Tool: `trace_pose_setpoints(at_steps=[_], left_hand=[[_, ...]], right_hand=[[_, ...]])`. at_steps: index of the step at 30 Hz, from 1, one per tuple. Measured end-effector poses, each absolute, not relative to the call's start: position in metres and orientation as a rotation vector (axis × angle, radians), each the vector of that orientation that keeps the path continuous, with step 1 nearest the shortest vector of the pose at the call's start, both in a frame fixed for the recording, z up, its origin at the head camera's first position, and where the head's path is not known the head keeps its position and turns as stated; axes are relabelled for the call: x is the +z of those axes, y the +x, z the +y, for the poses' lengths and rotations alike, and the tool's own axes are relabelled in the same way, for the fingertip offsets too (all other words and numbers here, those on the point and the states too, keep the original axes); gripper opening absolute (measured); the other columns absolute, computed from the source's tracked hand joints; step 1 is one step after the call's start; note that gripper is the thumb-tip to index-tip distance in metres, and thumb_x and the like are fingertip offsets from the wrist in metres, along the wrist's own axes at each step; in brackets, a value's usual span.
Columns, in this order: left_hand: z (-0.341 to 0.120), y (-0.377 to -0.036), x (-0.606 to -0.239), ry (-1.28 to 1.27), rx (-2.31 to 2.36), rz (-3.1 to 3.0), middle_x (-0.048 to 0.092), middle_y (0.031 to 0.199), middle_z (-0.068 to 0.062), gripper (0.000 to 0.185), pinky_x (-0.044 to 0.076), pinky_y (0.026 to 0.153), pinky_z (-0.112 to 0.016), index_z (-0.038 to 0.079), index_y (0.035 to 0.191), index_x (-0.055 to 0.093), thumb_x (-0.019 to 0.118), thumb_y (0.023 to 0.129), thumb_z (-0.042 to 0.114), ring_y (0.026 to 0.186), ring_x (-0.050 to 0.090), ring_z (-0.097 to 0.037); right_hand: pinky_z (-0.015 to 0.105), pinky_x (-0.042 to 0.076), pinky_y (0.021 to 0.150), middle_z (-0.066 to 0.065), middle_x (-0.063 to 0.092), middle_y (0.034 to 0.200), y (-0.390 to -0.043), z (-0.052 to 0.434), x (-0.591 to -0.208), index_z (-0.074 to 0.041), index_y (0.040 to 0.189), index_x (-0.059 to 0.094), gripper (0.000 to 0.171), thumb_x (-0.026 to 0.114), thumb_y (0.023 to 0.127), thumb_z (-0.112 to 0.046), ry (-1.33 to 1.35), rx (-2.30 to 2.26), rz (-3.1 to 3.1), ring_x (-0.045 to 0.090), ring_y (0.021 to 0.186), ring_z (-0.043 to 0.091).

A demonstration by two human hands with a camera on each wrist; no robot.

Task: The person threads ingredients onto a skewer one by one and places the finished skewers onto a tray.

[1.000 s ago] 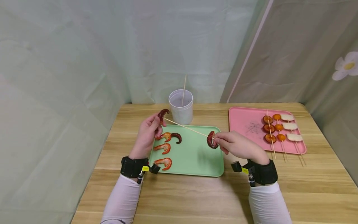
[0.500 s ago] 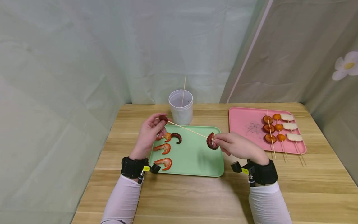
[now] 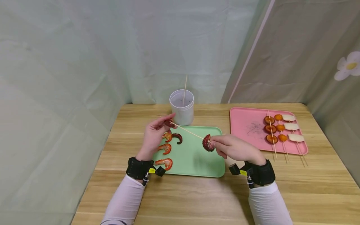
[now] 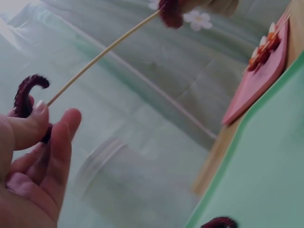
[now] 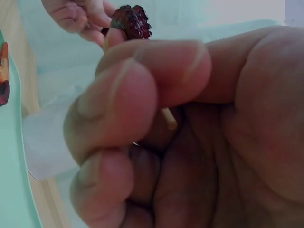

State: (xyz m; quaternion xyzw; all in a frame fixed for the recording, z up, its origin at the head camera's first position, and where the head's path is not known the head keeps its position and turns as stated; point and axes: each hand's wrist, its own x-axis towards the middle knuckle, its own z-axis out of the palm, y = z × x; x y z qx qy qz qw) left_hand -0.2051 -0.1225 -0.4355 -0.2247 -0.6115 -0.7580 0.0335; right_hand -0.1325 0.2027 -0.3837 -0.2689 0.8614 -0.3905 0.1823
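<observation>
My left hand (image 3: 164,123) pinches a dark red octopus tentacle piece (image 3: 169,123) at the near tip of a thin bamboo skewer (image 3: 189,131). In the left wrist view the curled piece (image 4: 24,97) sits between thumb and fingers (image 4: 28,128), with the skewer (image 4: 104,53) running up to the right. My right hand (image 3: 212,144) pinches the skewer's other end, just behind a second octopus piece (image 3: 207,143) threaded on it. The right wrist view shows the skewer end (image 5: 168,118) between my fingers (image 5: 118,99) and that piece (image 5: 131,21) above them. Both hands hover over a green tray (image 3: 197,159).
The green tray holds three shrimps (image 3: 164,148) and a loose tentacle (image 3: 178,137). Behind it stands a white cup (image 3: 182,109) holding one skewer (image 3: 184,86). On the right, a pink tray (image 3: 247,125) carries three finished skewers (image 3: 281,128). Curtains close in the wooden table (image 3: 197,197).
My left hand has moved right and turned the tentacle piece down onto the skewer tip. My right hand has shifted a little left with the skewer.
</observation>
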Motion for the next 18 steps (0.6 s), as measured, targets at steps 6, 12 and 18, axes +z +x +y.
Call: trace_pose_setpoints(at_steps=[6,12,18], left_hand=[[-0.104,-0.195,-0.442,-0.806,-2.381,-1.857,0.058,0.155,-0.014,0.031,0.060,0.087,-0.032,-0.013,0.115,0.064,0.042,0.097,-0.025,0.118,0.072,-0.024],[-0.090,-0.185,-0.445,-1.014,-2.401,-1.942,0.044,0.166,-0.012,0.023,0.051,0.085,-0.026,-0.003,0.098,0.063,0.047,0.103,-0.018,0.141,0.057,-0.033],[-0.084,-0.181,-0.445,-1.150,-2.414,-1.965,0.042,0.167,-0.012,0.022,0.049,0.110,-0.036,0.000,0.091,0.060,0.050,0.108,-0.011,0.148,0.050,-0.034]], right_hand=[[0.030,0.041,0.067,-0.009,0.048,0.064,-0.135,0.192,-0.388,-0.023,0.088,0.056,0.037,0.041,0.118,-0.040,-0.749,-1.124,2.457,0.047,0.058,0.011],[0.031,0.039,0.064,-0.007,0.049,0.064,-0.139,0.187,-0.391,-0.022,0.096,0.059,0.031,0.041,0.118,-0.035,-0.782,-1.171,2.456,0.047,0.057,0.013],[0.032,0.039,0.063,-0.005,0.051,0.065,-0.141,0.184,-0.393,-0.021,0.100,0.062,0.028,0.044,0.118,-0.033,-0.775,-1.214,2.442,0.049,0.057,0.016]])
